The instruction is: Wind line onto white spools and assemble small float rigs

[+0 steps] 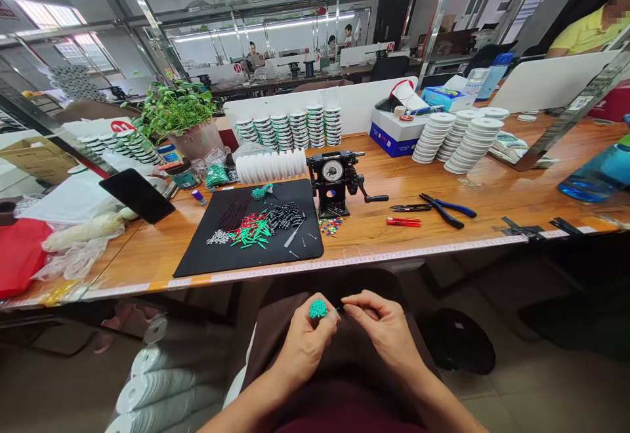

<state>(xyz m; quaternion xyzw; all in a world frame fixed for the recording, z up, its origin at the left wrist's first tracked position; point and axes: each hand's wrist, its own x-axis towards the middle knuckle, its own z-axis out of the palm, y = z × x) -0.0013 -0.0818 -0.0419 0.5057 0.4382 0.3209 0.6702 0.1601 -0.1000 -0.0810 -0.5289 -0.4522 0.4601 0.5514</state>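
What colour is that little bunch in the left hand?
Bluish green; the bunch in the left hand shows best in the head view.

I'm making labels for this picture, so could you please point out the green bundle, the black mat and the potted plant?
Green bundle (318,308), head view: its clustered tips.
Black mat (203,257), head view: its bare near part.
Potted plant (172,113), head view: its leaves.

The scene is viewed from the person's head, with the single camera aimed forward and down. The bare left hand (306,341) and bare right hand (388,328) are seen from above, close by, low in the frame; the brown wood-grain table (403,177) is taken in just beyond, and a white rectangular partition panel (357,57) is caught well behind.
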